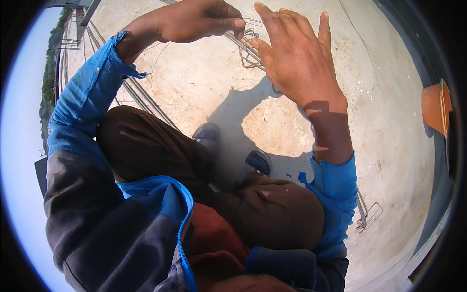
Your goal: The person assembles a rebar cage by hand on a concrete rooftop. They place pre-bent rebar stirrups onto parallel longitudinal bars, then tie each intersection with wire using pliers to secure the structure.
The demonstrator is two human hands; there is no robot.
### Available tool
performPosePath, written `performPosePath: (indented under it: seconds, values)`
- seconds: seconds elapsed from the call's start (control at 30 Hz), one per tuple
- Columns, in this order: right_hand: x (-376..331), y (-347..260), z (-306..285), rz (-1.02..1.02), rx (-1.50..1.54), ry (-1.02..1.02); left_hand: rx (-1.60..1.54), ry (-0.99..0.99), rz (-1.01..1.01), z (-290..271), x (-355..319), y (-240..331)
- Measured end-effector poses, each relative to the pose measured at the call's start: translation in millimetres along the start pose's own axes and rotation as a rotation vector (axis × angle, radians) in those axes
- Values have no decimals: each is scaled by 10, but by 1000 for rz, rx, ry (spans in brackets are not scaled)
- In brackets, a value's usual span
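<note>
My left hand (194, 23) is at the top of the view, its fingers closed in a pinch. A thin wire (254, 21) runs from these fingertips toward my right hand. To the right, my right hand (294, 56) is raised with its fingers spread, and nothing shows in its grasp. Between and below the hands is a bent metal stirrup (244, 61), fixed around or lying against long steel bars (146, 100); the exact contact is hidden. My right thumb appears close to the stirrup.
Pale concrete floor (389, 146) spreads beneath me, with my shoes (258, 161) on it. Another bent stirrup (373, 214) with a bar end shows beside my right sleeve. An orange-brown object (434, 108) stands by the dark edge at the right. Loose thin wires lie about.
</note>
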State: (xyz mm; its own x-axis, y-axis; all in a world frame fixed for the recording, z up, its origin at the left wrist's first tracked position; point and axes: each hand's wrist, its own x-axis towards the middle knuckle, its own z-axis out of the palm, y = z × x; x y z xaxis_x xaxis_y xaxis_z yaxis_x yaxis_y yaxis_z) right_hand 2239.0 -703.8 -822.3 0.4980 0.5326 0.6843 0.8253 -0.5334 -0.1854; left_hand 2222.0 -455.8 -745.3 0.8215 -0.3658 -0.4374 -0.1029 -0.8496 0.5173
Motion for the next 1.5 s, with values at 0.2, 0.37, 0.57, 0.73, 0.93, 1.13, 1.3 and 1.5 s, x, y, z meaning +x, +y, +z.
performPosePath:
  seconds: [0.2,0.37,0.57,0.73,0.93,1.13,1.3,1.5]
  values:
    - [-94,-23,86,125,320,-170,35,-38,139,-4,1,76]
    - [-94,504,-209,-100,118,90,19,-107,6,-185,-367,-179]
    - [77,1066,-919,-200,-393,47,189,-92,3,-318,-331,-598]
    - [-14,541,-810,184,-283,-791,822,651,131,-628,-27,-975]
    - [7,1001,-1163,492,965,-258,828,1000,292,-523,-100,-856]
    - [-786,178,-667,417,1011,-384,983,1000,300,-560,-318,-1167]
    - [-358,1128,-491,943,1079,-205,943,1064,302,-356,-149,-925]
    - [-235,142,-895,63,1156,-931,1305,877,412,-454,-576,-1313]
